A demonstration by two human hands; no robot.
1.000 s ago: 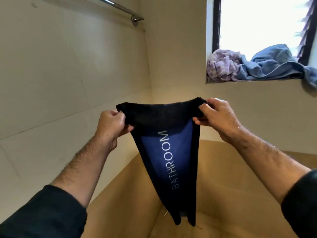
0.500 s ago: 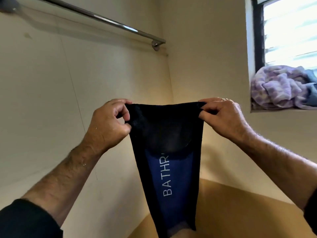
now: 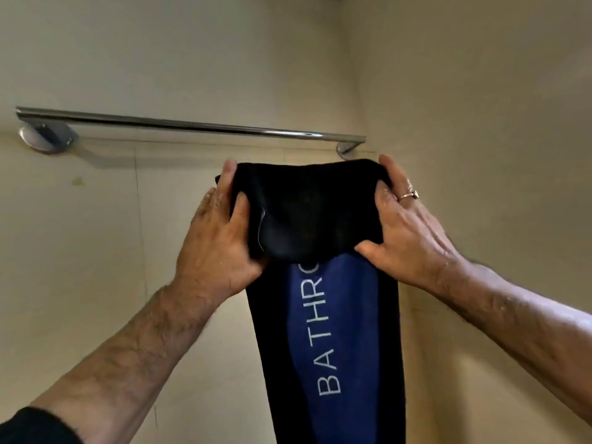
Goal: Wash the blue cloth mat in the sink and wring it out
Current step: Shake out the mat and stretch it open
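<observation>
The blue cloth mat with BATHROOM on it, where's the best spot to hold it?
Grip the blue cloth mat at its folded black top edge, one hand on each corner from the sides. It hangs long and limp, so top corners keep it spread.

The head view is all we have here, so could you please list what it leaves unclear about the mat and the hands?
- Blue cloth mat: lower end cut off by the bottom edge; its folded-over black top covers the printed word past "BATHR".
- Left hand and right hand: fingers behind the mat are hidden.
- Sink: outside the head view.
</observation>
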